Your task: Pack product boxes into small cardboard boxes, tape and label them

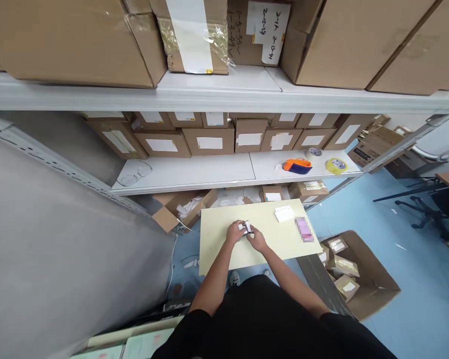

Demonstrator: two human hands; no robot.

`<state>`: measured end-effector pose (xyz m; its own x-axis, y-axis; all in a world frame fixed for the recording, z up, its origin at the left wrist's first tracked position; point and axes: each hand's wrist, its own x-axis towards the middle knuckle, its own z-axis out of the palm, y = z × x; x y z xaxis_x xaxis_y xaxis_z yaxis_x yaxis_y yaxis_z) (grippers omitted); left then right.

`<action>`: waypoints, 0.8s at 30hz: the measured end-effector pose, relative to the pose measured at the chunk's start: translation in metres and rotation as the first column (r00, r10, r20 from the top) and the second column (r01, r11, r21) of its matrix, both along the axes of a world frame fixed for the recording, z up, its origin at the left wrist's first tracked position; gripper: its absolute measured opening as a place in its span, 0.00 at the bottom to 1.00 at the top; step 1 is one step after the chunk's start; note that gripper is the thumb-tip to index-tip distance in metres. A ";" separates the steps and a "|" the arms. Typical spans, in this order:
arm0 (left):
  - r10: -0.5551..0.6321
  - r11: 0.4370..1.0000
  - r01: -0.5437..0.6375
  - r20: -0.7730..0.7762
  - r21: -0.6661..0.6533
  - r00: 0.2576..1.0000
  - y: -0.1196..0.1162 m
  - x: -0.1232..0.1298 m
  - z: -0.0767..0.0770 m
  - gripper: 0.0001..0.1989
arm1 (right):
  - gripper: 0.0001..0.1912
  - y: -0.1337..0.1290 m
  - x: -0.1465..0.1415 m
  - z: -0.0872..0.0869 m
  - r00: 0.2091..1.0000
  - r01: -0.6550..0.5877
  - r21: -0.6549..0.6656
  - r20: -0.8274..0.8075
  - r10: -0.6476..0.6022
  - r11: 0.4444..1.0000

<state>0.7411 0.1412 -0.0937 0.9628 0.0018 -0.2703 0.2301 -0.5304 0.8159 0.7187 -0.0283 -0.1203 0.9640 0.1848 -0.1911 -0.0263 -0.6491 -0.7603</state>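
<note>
Over the pale yellow board (224, 254), my left hand (235, 231) and my right hand (258, 240) are close together. Between them they grip a small dark object with white parts (247, 227), too small to name. Fingers of both hands are closed on its sides and partly cover it. Farther right on the board lie a small stack of white cards or papers (284, 214) and a pink-purple item (304, 229), which is blurred out.
Above the board, a white shelf (194, 169) bears taped cartons (209, 142), glasses (135, 175), an orange-and-blue tape dispenser (297, 166) and yellow tape (336, 165). An open carton (377, 269) with small boxes stands at right. Another open carton (166, 219) is at left, beside a grey wall (78, 239).
</note>
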 end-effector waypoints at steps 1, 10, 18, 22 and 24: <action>0.009 1.000 -0.009 -0.003 -0.023 1.000 0.001 -0.001 -0.003 0.22 | 0.30 0.001 0.000 0.000 1.000 0.004 -0.006 -0.005 -0.004 1.000; -0.106 0.975 0.116 0.061 -0.189 0.992 0.021 -0.009 -0.007 0.36 | 0.30 0.009 0.015 0.012 0.990 0.122 -0.137 -0.058 -0.131 0.983; -0.124 0.980 0.141 0.121 -0.141 0.985 0.012 -0.018 -0.014 0.42 | 0.29 -0.011 0.008 0.010 0.980 0.178 -0.010 -0.084 -0.178 0.984; -0.071 0.988 0.085 0.107 -0.131 0.992 0.005 -0.017 -0.018 0.40 | 0.20 -0.012 0.005 0.011 0.987 0.157 -0.030 0.042 -0.155 0.987; -0.058 0.989 0.072 0.107 -0.132 0.993 0.000 -0.018 -0.018 0.39 | 0.18 -0.012 0.007 0.014 0.991 0.117 -0.081 0.080 -0.110 0.990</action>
<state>0.7236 0.1413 -0.1115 0.9822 -0.0921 -0.1636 0.1099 -0.4242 0.8989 0.7262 -0.0399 -0.1065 0.9901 0.0594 -0.1275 -0.0483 -0.7077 -0.7048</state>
